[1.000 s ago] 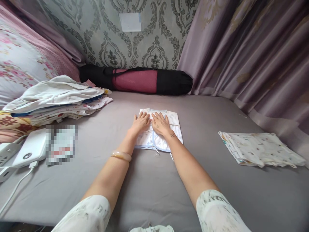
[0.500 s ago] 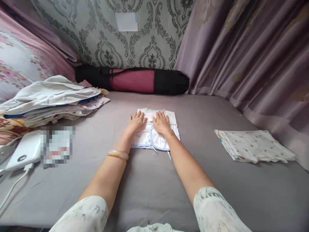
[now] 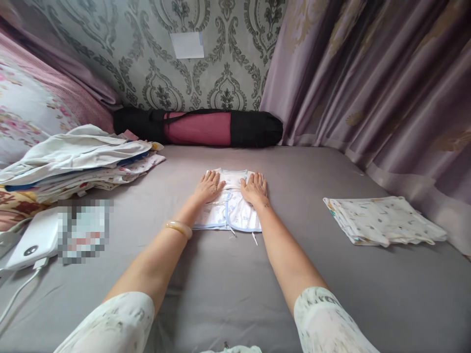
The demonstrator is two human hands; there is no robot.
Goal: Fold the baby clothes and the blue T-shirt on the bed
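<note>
A small white garment [image 3: 241,214] with a pale print and blue edging lies on the grey sheet, its sleeves folded across its upper part. Thin white ties stick out below its lower edge. My left hand [image 3: 210,187] rests flat on its upper left side, fingers slightly apart. On the upper right side lies my right hand [image 3: 254,188], also flat with fingers spread. Both palms are turned down and hide the cloth beneath them.
Stacked clothes [image 3: 77,157] lie at the left, near a white power bank [image 3: 37,236] with a cable. A black and red roll bag [image 3: 198,128] lies along the wall. Folded patterned cloth [image 3: 384,220] is at the right on the grey sheet [image 3: 301,196].
My right hand has slid to the right across the garment, widening the gap between my hands. My left hand stays on the left side. The view has shifted slightly.
</note>
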